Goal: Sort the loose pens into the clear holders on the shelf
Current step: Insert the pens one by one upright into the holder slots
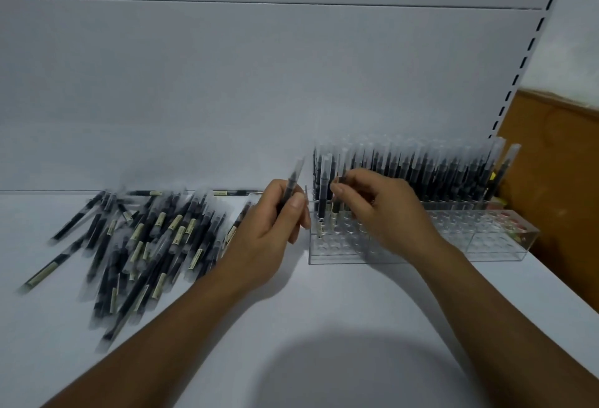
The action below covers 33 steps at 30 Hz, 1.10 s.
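A heap of loose black pens (142, 239) with clear caps lies on the white shelf at the left. A clear holder (340, 252) with rows of round holes stands at the centre right, and a second clear holder (499, 242) sits beside it on the right. Many pens (421, 174) stand upright in their back rows. My left hand (272, 232) grips one black pen (295, 177) upright, just left of the holder. Over the holder's left end, my right hand (379, 209) pinches another pen (339, 180) that stands upright there.
The white shelf (324, 310) runs to a white back panel (259, 83). A slotted upright (525, 60) rises at the right, with a brown wall (557, 164) beyond it. One pen (236, 193) lies along the back edge.
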Each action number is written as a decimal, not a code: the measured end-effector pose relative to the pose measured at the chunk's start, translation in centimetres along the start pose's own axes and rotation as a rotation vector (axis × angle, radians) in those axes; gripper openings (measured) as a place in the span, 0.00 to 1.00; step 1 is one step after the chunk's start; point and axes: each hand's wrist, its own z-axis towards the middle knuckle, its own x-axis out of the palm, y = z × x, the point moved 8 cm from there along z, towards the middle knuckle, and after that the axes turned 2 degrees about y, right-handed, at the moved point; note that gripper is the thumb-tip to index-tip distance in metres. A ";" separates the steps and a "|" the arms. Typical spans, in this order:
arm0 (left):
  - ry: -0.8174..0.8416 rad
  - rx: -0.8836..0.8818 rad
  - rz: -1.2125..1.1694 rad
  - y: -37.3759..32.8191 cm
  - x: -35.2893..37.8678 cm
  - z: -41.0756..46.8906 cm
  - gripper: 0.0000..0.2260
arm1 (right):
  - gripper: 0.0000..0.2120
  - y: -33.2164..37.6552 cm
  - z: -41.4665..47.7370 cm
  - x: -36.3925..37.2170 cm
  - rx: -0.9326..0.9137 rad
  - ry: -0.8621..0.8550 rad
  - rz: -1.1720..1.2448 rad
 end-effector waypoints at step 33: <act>0.003 -0.331 0.247 4.6 0.9 -0.2 0.22 | 0.04 -0.9 0.0 -4.2 0.017 -0.268 0.439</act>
